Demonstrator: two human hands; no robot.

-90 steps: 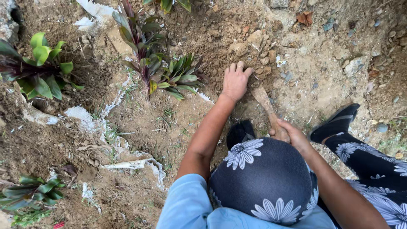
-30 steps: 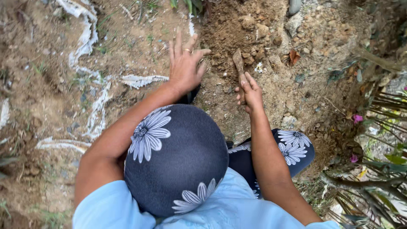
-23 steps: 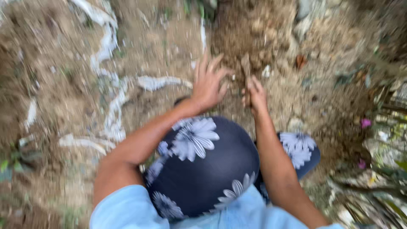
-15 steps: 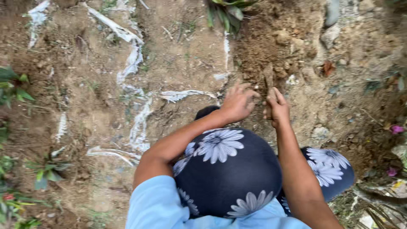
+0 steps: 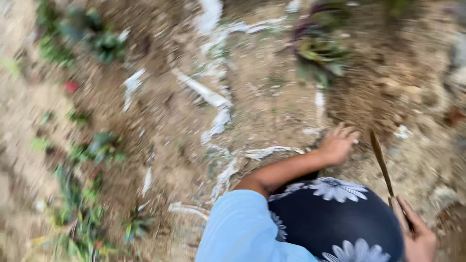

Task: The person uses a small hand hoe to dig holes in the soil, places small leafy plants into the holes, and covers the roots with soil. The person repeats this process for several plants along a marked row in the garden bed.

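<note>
head | right hand [image 5: 418,238] grips knife [image 5: 381,162] | left hand [image 5: 337,144] on soil [image 5: 272,102]

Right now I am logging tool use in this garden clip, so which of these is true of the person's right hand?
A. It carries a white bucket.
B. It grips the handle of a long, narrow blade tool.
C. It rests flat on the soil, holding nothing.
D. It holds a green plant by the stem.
B: the right hand is closed around the handle of the long narrow blade tool, while the left hand is down at the soil.
</note>
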